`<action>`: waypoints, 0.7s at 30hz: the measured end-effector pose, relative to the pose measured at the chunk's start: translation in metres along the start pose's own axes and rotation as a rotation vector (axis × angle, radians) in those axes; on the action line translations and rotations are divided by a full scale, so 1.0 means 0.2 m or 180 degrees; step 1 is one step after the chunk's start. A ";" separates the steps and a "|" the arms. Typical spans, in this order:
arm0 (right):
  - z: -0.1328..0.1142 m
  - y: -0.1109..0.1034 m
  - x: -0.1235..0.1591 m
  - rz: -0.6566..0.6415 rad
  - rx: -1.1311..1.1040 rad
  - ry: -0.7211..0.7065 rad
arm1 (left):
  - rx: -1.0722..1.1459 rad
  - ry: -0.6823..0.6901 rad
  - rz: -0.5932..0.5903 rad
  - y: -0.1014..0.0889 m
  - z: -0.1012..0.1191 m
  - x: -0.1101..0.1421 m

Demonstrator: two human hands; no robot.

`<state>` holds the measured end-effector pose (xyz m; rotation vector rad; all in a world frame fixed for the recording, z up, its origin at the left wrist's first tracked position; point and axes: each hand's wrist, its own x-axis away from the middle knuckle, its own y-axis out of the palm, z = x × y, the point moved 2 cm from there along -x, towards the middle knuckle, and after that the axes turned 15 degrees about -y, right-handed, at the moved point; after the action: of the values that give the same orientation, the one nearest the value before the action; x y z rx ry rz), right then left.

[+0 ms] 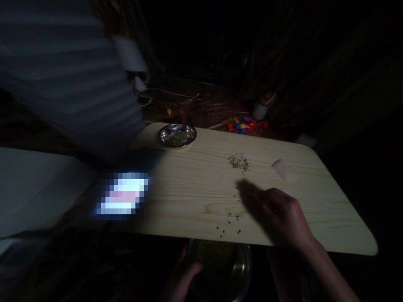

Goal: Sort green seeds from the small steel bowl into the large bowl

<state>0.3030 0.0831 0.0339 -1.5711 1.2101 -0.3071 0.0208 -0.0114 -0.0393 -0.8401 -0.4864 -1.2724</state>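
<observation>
My right hand (289, 216) is over the near part of the wood-grain table (189, 188), palm down, its fingers curled in and thumb and forefinger drawn toward each other; in this dim light I can't tell whether the tips meet or pinch anything. The small dark seeds lie on the tabletop in two lots. The denser patch (242, 163) is beyond my right fingertips and a little to their left, near but not touching. The stray seeds (238, 231) make a loose, thin line, its long axis running from close to the table's near edge out toward that patch, just left of my right hand. That hand is much nearer to both lots than my left. My left hand (185, 274) is below the near edge, partly closed at the left side of a steel bowl (249, 260) with greenish grains (215, 253) in it, the thumb inside the rim and the other fingers mostly hidden. A shallow steel dish (193, 136) with more grains sits by the far left edge, a pale, flat piece (283, 170) lies right of the patch, and a bright screen (124, 195) glows at my left.
</observation>
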 end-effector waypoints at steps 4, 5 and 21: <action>-0.08 0.05 0.01 -0.0233 -0.0101 -0.0143 | -0.0068 -0.0438 -0.0320 0.03 0.08 0.06; -0.11 0.06 0.02 -0.0262 -0.0142 -0.0176 | 0.0043 -0.0515 -0.0446 0.04 0.11 0.08; -0.29 0.11 0.13 -0.0311 -0.0226 -0.0445 | 0.0530 -0.0431 -0.0656 0.06 0.15 0.11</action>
<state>0.2605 0.0301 0.0281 -1.6876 1.0485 -0.2153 0.0418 -0.0017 -0.0079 -0.7522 -0.7930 -1.3469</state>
